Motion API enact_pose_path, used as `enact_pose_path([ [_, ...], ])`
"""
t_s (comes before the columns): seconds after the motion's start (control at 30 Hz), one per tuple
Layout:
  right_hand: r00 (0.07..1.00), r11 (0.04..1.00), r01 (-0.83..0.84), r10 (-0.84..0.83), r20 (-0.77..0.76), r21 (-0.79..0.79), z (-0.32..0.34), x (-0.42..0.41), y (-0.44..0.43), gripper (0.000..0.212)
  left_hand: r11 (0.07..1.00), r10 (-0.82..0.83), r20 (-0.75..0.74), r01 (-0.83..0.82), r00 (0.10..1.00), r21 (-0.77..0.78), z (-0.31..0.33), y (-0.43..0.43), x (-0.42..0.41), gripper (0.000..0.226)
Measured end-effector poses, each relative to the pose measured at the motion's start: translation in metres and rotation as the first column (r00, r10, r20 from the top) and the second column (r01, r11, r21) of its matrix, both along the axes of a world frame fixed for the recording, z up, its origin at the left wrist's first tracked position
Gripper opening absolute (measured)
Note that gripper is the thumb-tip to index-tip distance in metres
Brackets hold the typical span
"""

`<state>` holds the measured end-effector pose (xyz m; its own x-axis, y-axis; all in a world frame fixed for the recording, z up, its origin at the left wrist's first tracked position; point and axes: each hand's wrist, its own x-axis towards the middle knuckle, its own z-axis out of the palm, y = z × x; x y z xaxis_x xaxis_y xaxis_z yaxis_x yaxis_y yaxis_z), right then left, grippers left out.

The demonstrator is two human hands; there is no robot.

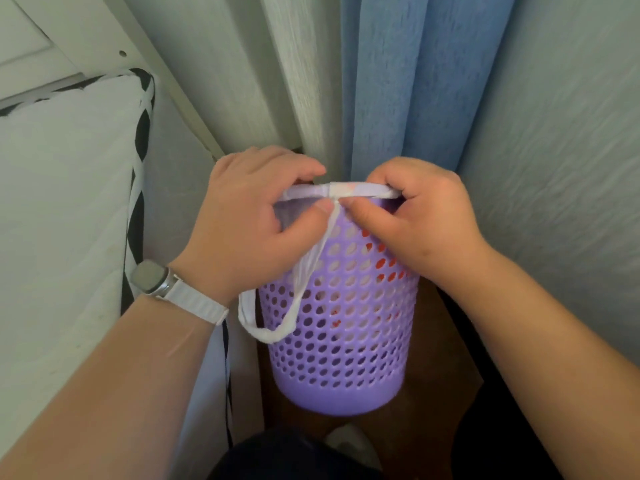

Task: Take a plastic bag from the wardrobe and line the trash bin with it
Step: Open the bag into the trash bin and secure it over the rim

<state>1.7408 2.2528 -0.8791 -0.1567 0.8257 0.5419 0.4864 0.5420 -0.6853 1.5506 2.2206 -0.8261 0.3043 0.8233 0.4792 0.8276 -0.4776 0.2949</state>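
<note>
Purple perforated bin — white bag folded over rim; left hand, right hand both pinching bag edge.

I can read no text, brand or number here. Red patches show through the holes of the trash bin, too broken up to read. The watch face looks blank.

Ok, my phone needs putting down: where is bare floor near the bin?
The widest bare floor lies right of the purple bin, bordered by a dark shape. Left of it, only a thin strip before the bed. Crowded on top: left hand and right hand pinch the bag there.
</note>
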Motion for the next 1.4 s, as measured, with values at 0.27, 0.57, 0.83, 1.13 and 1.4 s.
enact_pose_path([
  [0.27, 0.995, 0.996, -0.09, 0.091, -0.044, 0.022, -0.007, -0.005, -0.001, 0.013, 0.995, -0.083, -0.103, 0.077, 0.991, -0.059, -0.013, 0.006, -0.002, 0.033],
  [0.57, 0.981, 0.996, -0.074, 0.064, -0.184, -0.048, -0.002, 0.007, 0.003, 0.011, 0.969, 0.216, 0.09, -0.202, 0.972, -0.144, -0.01, 0.004, -0.002, 0.02],
  [0.83, 0.989, 0.995, -0.081, 0.087, -0.121, 0.055, -0.001, 0.005, 0.003, 0.011, 0.957, 0.262, 0.173, -0.231, 0.95, -0.177, -0.011, 0.004, -0.001, 0.017],
  [1.13, 0.995, 0.994, -0.055, 0.063, -0.082, 0.097, -0.004, -0.002, -0.002, 0.011, 0.952, 0.279, 0.274, -0.226, 0.92, -0.208, -0.009, 0.004, 0.0, 0.014],
  [1.4, 0.992, 0.971, -0.125, 0.127, 0.004, 0.206, -0.013, -0.011, -0.006, 0.017, 0.913, 0.403, 0.067, -0.396, 0.913, -0.099, -0.008, 0.004, 0.003, 0.066],
])
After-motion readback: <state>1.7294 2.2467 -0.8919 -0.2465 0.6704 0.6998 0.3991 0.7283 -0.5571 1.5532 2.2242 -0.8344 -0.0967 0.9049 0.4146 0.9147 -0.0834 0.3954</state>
